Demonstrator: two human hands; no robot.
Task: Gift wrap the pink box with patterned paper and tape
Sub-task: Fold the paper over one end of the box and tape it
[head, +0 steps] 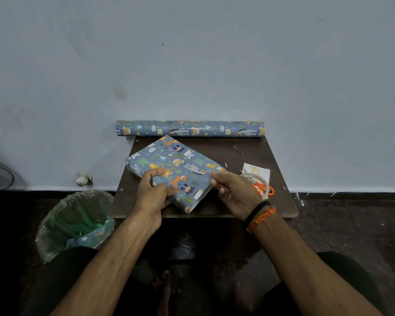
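The box (169,163) lies diagonally on a small dark table (217,147), fully covered in blue animal-patterned paper; no pink shows. My left hand (154,190) grips its near left side, thumb on top and fingers curled under the paper. My right hand (234,190) pinches the paper's right edge near the loose open end (192,201). A clear tape roll (259,182) lies just right of my right hand.
A roll of the same patterned paper (189,128) lies along the wall at the table's back. Orange-handled scissors (263,188) and a white card (257,171) sit at the table's right. A bin with a green liner (75,222) stands on the floor to the left.
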